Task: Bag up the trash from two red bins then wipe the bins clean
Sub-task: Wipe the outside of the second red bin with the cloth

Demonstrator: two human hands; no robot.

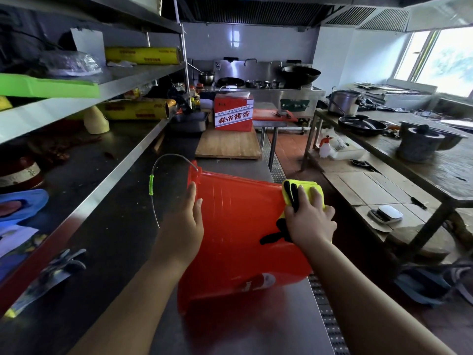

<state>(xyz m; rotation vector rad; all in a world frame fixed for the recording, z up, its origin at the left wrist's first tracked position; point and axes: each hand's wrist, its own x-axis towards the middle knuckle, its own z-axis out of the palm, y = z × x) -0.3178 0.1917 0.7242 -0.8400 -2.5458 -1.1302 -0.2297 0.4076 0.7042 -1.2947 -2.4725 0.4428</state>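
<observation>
A red bin (pixel 238 234) lies on its side on the steel counter (pixel 122 252), its mouth turned away from me. Its wire handle (pixel 153 185), with a green grip, sticks out to the left. My left hand (pixel 186 219) rests flat on the bin's left side, fingers straight. My right hand (pixel 309 219) presses a yellow cloth with black markings (pixel 299 193) against the bin's upper right side, fingers spread over it. Only one red bin is in view.
A wooden board (pixel 227 144) and a red carton (pixel 233 112) sit further along the counter. Shelves (pixel 76 98) with film rolls stand at the left. A second table (pixel 422 155) with pots is at the right across a floor aisle.
</observation>
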